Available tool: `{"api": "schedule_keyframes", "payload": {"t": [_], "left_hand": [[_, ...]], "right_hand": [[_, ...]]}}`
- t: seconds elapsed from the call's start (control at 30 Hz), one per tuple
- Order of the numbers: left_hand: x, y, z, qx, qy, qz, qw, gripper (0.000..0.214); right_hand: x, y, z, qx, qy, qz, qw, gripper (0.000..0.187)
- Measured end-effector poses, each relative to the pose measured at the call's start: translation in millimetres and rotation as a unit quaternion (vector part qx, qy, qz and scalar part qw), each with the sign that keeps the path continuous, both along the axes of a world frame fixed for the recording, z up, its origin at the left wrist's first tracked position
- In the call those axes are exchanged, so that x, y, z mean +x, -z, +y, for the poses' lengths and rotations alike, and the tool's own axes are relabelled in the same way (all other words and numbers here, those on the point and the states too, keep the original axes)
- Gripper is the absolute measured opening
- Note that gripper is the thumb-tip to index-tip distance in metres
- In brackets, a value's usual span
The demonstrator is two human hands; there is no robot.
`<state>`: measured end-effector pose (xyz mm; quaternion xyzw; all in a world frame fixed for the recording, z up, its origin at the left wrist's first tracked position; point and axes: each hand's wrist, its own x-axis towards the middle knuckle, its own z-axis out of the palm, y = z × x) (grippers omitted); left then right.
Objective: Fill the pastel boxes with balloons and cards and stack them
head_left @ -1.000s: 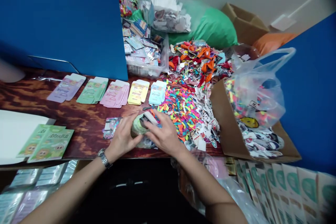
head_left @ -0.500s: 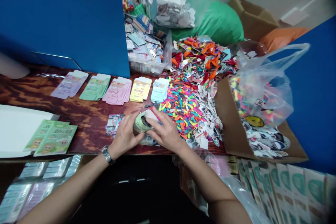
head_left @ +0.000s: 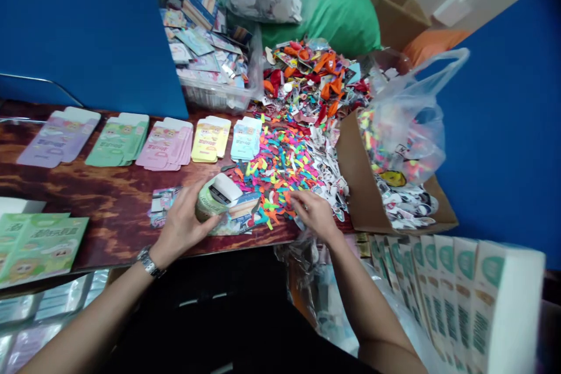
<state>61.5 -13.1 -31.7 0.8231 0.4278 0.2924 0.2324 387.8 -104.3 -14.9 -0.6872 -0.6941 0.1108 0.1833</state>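
My left hand (head_left: 179,227), with a metal watch on its wrist, is closed around a small green paper box (head_left: 215,197) whose white flap stands open. It holds the box just above the wooden table (head_left: 87,193), over some printed cards (head_left: 161,203). My right hand (head_left: 314,214) is apart from the box, to its right. Its fingers curl down into the edge of a heap of small coloured pieces (head_left: 280,160); whether they hold any I cannot make out.
Flat box blanks lie in a row: purple (head_left: 59,136), green (head_left: 118,139), pink (head_left: 166,143), yellow (head_left: 210,139), blue (head_left: 245,138). More green blanks (head_left: 39,245) lie left. A cardboard box (head_left: 363,187) with stickers and a plastic bag (head_left: 403,123) stands right. Stacked green-white cartons (head_left: 460,292) fill the lower right.
My right hand has left the green box and moved right to the coloured heap. The left hand keeps the box. The camera has swung to the right.
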Motion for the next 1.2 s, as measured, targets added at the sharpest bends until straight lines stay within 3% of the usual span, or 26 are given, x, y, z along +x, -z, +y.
{"api": "schedule_keyframes", "payload": {"t": [0.07, 0.13, 0.27, 0.47, 0.6, 0.77, 0.97, 1.1, 1.2], "left_hand": [[-1, 0.6, 1, 0.002, 0.001, 0.002, 1.000, 0.072], [-1, 1.5, 3, 0.000, 0.002, 0.002, 1.000, 0.073], [3, 3.8, 4, 0.002, 0.002, -0.014, 1.000, 0.074], [10, 5.3, 1, 0.000, 0.020, -0.013, 1.000, 0.076], [11, 5.3, 1, 0.005, 0.018, -0.017, 1.000, 0.075], [10, 6.4, -1, 0.004, 0.022, -0.015, 1.000, 0.076], [9, 5.4, 0, 0.016, 0.017, -0.011, 1.000, 0.076], [7, 3.6, 0, 0.024, 0.009, -0.013, 1.000, 0.075], [4, 4.5, -1, 0.015, 0.005, -0.012, 1.000, 0.074]], "right_hand": [[24, -2.6, -14, 0.013, 0.103, -0.029, 0.994, 0.024], [49, -7.8, -31, -0.030, 0.163, -0.055, 0.985, 0.023], [73, -10.0, -60, -0.181, 0.151, -0.085, 0.968, 0.017], [65, 15.2, -74, -0.200, 0.188, -0.084, 0.958, 0.042], [71, 24.9, -71, -0.178, 0.201, -0.041, 0.962, 0.034], [79, 14.4, -66, -0.149, 0.204, -0.004, 0.968, 0.020], [72, -8.0, -39, -0.099, 0.181, 0.104, 0.973, 0.032], [59, -5.0, -9, -0.066, 0.144, 0.261, 0.952, 0.034], [54, 2.2, 5, -0.060, 0.131, 0.273, 0.951, 0.034]]}}
